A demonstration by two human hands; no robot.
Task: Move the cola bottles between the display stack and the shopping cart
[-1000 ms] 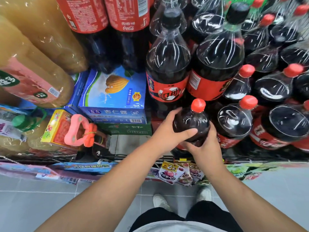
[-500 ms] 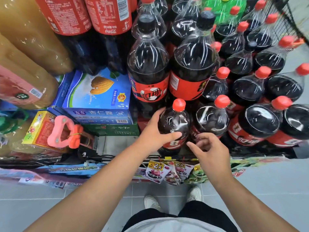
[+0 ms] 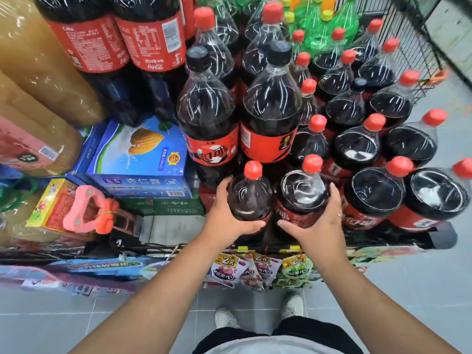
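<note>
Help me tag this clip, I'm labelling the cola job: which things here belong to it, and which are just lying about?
Job: left hand, gripping the near cola bottle; right hand, holding the neighbouring cola bottle; the red-capped cola stack behind.
Lying about: blue carton; pink handle; snack packets; green bottles; yellow juice bottles.

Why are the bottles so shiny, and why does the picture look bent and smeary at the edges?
Head view: overhead light leaves white glare on the cola bottle the right hand holds and on the film-wrapped juice bottles; head view: the wide-angle lens bows the floor tiles; head view: the right edge by the wire cart looks motion-smeared, while the centre is sharp.
</note>
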